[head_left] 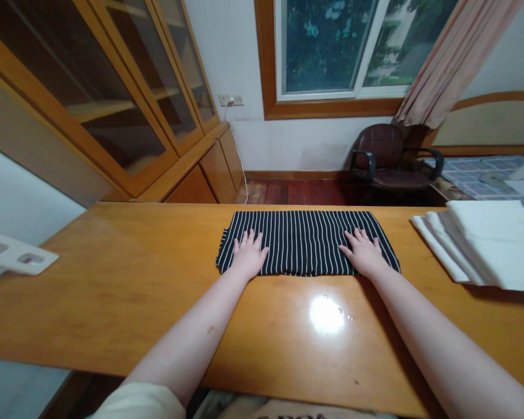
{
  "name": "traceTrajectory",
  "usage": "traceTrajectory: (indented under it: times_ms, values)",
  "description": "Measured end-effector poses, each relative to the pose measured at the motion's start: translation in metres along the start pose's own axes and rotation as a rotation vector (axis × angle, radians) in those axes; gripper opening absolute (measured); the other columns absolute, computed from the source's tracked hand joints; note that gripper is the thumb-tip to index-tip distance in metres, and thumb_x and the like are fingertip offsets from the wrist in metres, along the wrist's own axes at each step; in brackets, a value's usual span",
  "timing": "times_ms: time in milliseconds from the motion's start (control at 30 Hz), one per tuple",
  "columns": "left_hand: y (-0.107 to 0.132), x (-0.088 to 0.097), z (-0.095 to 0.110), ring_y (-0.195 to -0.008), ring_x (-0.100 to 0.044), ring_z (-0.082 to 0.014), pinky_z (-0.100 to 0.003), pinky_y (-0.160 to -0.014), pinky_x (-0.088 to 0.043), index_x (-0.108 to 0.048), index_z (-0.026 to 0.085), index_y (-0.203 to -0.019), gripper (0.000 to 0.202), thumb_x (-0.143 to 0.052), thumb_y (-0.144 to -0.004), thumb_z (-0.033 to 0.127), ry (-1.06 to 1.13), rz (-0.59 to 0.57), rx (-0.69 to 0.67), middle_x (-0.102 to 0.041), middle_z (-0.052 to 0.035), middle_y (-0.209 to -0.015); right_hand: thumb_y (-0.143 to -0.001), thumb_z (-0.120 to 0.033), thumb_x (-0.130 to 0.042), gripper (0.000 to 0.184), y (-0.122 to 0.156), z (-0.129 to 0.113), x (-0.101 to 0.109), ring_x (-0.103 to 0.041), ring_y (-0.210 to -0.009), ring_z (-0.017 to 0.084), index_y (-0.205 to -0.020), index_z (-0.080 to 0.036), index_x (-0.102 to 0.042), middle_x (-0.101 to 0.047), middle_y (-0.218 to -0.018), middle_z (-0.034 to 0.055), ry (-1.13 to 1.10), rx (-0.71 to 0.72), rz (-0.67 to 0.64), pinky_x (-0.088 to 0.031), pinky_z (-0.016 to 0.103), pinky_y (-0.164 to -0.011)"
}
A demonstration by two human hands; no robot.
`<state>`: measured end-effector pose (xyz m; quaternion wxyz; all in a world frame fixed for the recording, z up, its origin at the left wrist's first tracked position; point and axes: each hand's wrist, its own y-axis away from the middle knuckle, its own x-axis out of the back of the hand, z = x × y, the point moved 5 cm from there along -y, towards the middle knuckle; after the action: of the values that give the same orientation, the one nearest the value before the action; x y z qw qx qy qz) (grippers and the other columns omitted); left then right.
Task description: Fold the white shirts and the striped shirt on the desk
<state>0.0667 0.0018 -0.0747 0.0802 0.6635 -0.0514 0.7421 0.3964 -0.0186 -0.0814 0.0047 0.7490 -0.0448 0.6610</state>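
Observation:
A black cloth with white stripes lies folded into a wide, flat rectangle near the far edge of the wooden table. It looks like a garment, though the fold hides its kind. Toward its left end rests my left hand, palm down with the fingers spread. My right hand lies flat on the right part of the cloth, its fingers also apart. Neither hand grips the fabric. The cloth's left end shows a small uneven edge.
Folded white cloths are stacked at the table's right. A white plastic piece with oval holes juts in at the left. Past the table stand a brown office chair, a glass-door cabinet and a bed.

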Motion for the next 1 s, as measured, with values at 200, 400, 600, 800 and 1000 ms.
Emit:
traceTrajectory:
  times_ms: [200,400,600,800,1000]
  values:
    - [0.003,-0.005,0.088,-0.140,-0.020,-0.0240,-0.049,-0.113,-0.016,-0.032,0.020,-0.144,0.051,-0.027,-0.095,0.033,0.148,0.043,-0.243,-0.027,-0.0063,-0.152,-0.094,-0.038,-0.031,0.054,0.011,-0.110,0.014,-0.022,-0.139,0.023,-0.142,-0.013,-0.037,-0.027,-0.151,0.0134,-0.324,0.241,0.126,-0.022,0.046,-0.111]
    - [0.003,-0.025,0.100,-0.139,-0.024,-0.0228,-0.047,-0.113,-0.017,-0.033,0.020,-0.144,0.051,-0.026,-0.094,0.029,0.108,0.060,-0.262,-0.034,-0.0045,-0.149,-0.096,-0.042,-0.025,0.053,0.014,-0.137,-0.016,-0.030,-0.136,0.022,-0.141,-0.017,-0.040,-0.037,-0.147,0.0084,-0.256,0.200,-0.019,-0.020,0.044,-0.111]
    - [-0.001,-0.022,0.073,-0.139,-0.025,-0.0238,-0.047,-0.112,-0.019,-0.034,0.024,-0.143,0.051,-0.028,-0.094,0.037,0.082,0.081,-0.152,-0.032,-0.0035,-0.150,-0.094,-0.049,-0.026,0.057,0.006,-0.089,-0.019,-0.023,-0.139,0.024,-0.145,-0.023,-0.033,-0.028,-0.151,0.0056,-0.064,0.107,-0.035,-0.016,0.047,-0.111]
    - [-0.005,-0.019,0.042,-0.139,-0.023,-0.0240,-0.046,-0.113,-0.017,-0.031,0.026,-0.145,0.054,-0.027,-0.094,0.044,0.035,0.075,-0.152,-0.030,-0.0038,-0.151,-0.093,-0.053,-0.021,0.061,-0.002,-0.028,-0.017,-0.019,-0.140,0.024,-0.147,-0.025,-0.025,-0.022,-0.154,0.0050,0.035,-0.038,-0.076,-0.016,0.048,-0.111]
    - [-0.008,-0.008,-0.027,-0.140,-0.021,-0.0240,-0.046,-0.113,-0.017,-0.030,0.025,-0.145,0.057,-0.025,-0.094,0.048,-0.009,0.045,-0.011,-0.027,-0.0049,-0.152,-0.091,-0.059,-0.020,0.067,-0.005,0.019,-0.013,-0.019,-0.140,0.025,-0.148,-0.023,-0.025,-0.022,-0.154,0.0067,0.044,-0.155,-0.062,-0.018,0.046,-0.111]
